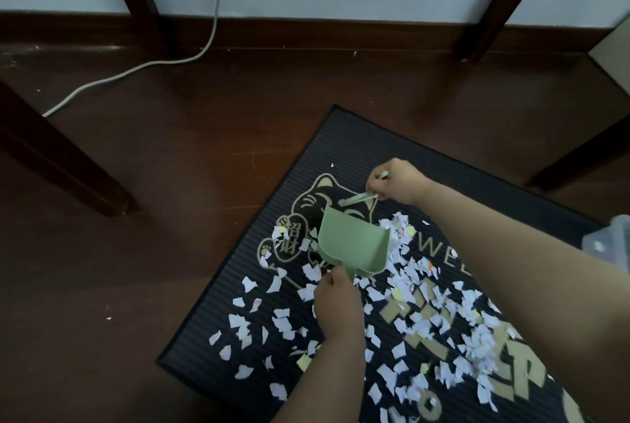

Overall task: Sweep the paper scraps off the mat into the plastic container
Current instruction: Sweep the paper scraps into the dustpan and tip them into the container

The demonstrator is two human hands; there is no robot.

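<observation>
Your left hand (337, 306) curls its fingers round the handle of the green dustpan (354, 245), tilted over the mat (238, 320). Your right hand (397, 184) clamps what looks like a small brush (358, 199), blurred, just beyond the pan. Paper scraps (409, 286) lie all around your left fingers; the plastic container (610, 242) sits well right of them.

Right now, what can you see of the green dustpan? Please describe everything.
The dustpan is small, pale green and looks like smooth plastic, with a flat tray, raised side walls and a short handle. The left hand grips the handle. It sits on the mat, mouth facing the brush in the right hand. Its tray looks empty; paper scraps lie around it.
</observation>
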